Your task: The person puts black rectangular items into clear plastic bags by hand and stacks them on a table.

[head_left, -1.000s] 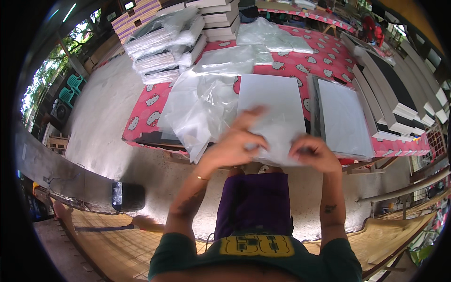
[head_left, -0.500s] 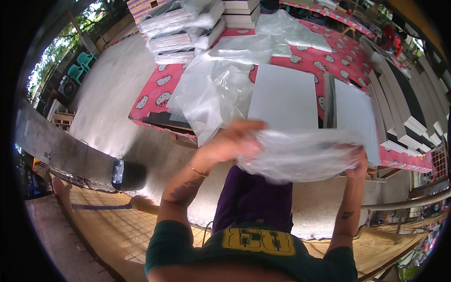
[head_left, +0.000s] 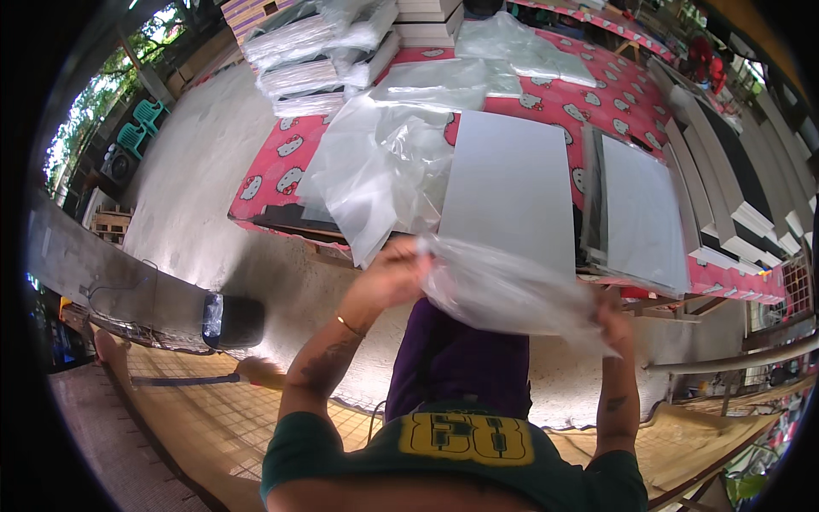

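Okay, we see both hands raised in front of the chest, stretching a clear plastic bag (head_left: 503, 290) between them. Left hand (head_left: 394, 277) sits at about 9 o'clock from the bag, fingers closed around its left edge. Right hand (head_left: 612, 320) is at about 4 o'clock from the bag, also gripping it, though the film covers most of the fingers. The bag hangs in the air just in front of the tabletop's near edge, not resting on anything, and is blurred.

At 12 o'clock from the bag, a flat grey panel (head_left: 512, 192) lies on the tabletop (head_left: 273, 175), which wears a pink patterned cloth. At 10 o'clock from the panel we note a heap of loose clear plastic bags (head_left: 375, 166), spilling over the near edge. At 3 o'clock from the panel lies a second grey board stack (head_left: 640, 213), touching or nearly touching the panel; we cannot tell which. Further at 2 o'clock, white boards (head_left: 725, 188) stand in a row. At 11 o'clock, far across the tabletop, wrapped bundles (head_left: 316, 51) are piled up. At 12 o'clock far back, more flat plastic sheets (head_left: 520, 47) lie on the cloth.
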### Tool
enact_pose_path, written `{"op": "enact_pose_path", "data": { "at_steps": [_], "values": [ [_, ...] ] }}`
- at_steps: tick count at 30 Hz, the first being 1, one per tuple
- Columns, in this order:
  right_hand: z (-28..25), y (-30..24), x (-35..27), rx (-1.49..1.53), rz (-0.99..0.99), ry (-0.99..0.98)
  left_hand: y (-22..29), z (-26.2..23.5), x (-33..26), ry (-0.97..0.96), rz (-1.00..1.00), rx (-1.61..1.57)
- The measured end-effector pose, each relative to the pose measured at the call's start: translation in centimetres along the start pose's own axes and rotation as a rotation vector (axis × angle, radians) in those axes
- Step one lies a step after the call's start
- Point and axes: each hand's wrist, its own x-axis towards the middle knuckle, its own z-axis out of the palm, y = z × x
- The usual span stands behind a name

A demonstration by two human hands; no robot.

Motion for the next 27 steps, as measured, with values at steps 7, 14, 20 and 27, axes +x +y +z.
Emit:
{"op": "enact_pose_path", "data": {
  "at_steps": [7, 14, 20, 27],
  "values": [
    [3.8, -1.1, 0.2, 0.285, -0.291, -0.011, 0.0, -3.3, -2.7, 0.108, -0.319, -0.012],
    [7.1, 3.0, 3.5, -0.252, -0.274, 0.844, -5.0, -1.2, -0.9, 0.457, -0.071, 0.436],
    [8.7, 3.1, 4.3, -0.24, -0.392, 0.976, -7.2, -1.7, -0.7, 0.574, 0.078, 1.047],
    [5.0, -4.6, -2.5, 0.476, -0.637, 0.231, 1.6, 2.9, -2.4, 0.302, 0.217, 0.006]
  ]
}}
